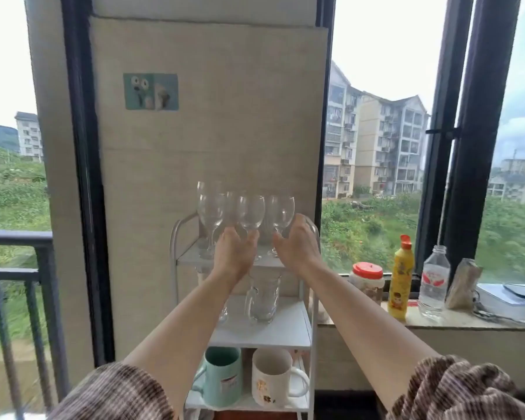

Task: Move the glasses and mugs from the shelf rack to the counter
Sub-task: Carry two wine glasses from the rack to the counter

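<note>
A white shelf rack [303, 331] stands against the wall panel. Several clear wine glasses [251, 211] stand on its top tier. A clear glass mug [264, 301] sits on the middle tier. On the bottom tier stand a mint green mug [222, 375] and a white mug [273, 377]. My left hand [235, 253] is at the stem of the middle front wine glass, fingers spread around it. My right hand [297, 244] is open beside the stem of the right wine glass [282, 212]. Neither hand has closed on a glass. The stone counter [461, 324] runs to the right under the window.
On the counter stand a red-lidded jar [367, 278], a yellow squeeze bottle [400, 278], a clear water bottle [434, 280], a wrapped packet [464, 286] and a white appliance [515, 301] with a cable. A dark railing [15, 274] is at the left.
</note>
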`<state>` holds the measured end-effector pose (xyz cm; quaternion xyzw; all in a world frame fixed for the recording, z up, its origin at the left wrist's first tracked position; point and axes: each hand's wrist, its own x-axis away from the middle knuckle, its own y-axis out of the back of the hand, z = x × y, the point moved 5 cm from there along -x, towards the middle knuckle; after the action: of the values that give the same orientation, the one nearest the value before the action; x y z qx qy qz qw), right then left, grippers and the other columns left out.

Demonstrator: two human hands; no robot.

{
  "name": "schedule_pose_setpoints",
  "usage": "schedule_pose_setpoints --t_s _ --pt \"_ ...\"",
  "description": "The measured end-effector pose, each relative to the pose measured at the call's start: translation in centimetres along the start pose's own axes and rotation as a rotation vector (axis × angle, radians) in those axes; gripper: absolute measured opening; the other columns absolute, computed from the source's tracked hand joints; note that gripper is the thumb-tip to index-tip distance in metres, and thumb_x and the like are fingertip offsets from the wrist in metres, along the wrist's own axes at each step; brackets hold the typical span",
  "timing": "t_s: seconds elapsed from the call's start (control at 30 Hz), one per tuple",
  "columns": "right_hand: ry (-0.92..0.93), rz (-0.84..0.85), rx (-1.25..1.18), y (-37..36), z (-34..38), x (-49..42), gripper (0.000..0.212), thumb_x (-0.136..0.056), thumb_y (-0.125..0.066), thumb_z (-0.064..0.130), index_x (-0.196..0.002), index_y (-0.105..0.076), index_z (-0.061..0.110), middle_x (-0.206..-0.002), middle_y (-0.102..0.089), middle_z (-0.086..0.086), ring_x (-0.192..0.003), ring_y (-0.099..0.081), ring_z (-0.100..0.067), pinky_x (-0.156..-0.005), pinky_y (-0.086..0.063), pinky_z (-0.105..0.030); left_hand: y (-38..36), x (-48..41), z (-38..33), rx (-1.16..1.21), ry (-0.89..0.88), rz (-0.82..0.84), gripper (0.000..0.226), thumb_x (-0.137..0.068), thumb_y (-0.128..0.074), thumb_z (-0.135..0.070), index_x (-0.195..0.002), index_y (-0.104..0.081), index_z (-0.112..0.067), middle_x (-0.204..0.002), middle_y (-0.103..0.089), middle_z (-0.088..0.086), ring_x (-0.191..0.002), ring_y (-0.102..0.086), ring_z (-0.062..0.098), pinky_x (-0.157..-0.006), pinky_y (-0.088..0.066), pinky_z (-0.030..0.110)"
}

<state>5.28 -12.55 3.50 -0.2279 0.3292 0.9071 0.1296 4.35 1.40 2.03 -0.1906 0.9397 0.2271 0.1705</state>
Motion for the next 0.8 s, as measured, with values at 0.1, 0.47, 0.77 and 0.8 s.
schedule_pose_setpoints --t_s 0.1,0.47,0.77,0.8 --pt "-0.079 -0.048 -0.071 -0.2 -0.2 -1.8 0.049 -0.092 -0.053 0.028 -0.132 -0.039 0.004 -0.126 -0.053 -0.014 -0.113 -0.055 -0.031 -0.079 -0.041 -0.034 -0.8 -1.8 0.1 0.140 0.012 0.027 0.058 -0.082 -0.054 -0.048 -0.128 -0.049 -0.012 -0.117 -0.062 0.018 -0.112 -0.057 0.036 -0.097 -0.045 0.050" --pt "-0.194 -0.030 -0.378 -1.1 -1.6 -6.6 0.066 -0.084 -0.067 0.030 -0.140 -0.038 0.011 -0.106 -0.049 0.005 -0.095 -0.052 -0.016 -0.077 -0.042 -0.028 -1.9 -5.0 0.2 0.239 -0.103 0.007 0.078 -0.087 -0.067 -0.033 -0.150 -0.023 -0.018 -0.144 -0.046 0.007 -0.132 -0.046 0.021 -0.105 -0.036 0.032" --pt "-0.156 -0.061 -0.406 0.0 -1.8 -6.7 0.066 -0.075 -0.080 0.032 -0.128 -0.049 0.008 -0.115 -0.059 -0.003 -0.102 -0.060 -0.018 -0.085 -0.049 -0.030 -1.4 -4.6 -0.5 0.243 -0.182 -0.049 0.077 -0.079 -0.076 -0.030 -0.142 -0.035 -0.015 -0.125 -0.057 0.003 -0.108 -0.055 0.013 -0.089 -0.042 0.026" --pt "-0.148 -0.066 -0.412 0.5 -1.8 -6.6 0.067 -0.074 -0.080 0.032 -0.129 -0.049 0.008 -0.117 -0.060 -0.004 -0.103 -0.060 -0.019 -0.084 -0.048 -0.028 -1.2 -4.4 -0.7 0.249 -0.197 -0.047 0.077 -0.079 -0.077 -0.030 -0.141 -0.036 -0.015 -0.123 -0.057 0.002 -0.107 -0.055 0.013 -0.091 -0.044 0.029"
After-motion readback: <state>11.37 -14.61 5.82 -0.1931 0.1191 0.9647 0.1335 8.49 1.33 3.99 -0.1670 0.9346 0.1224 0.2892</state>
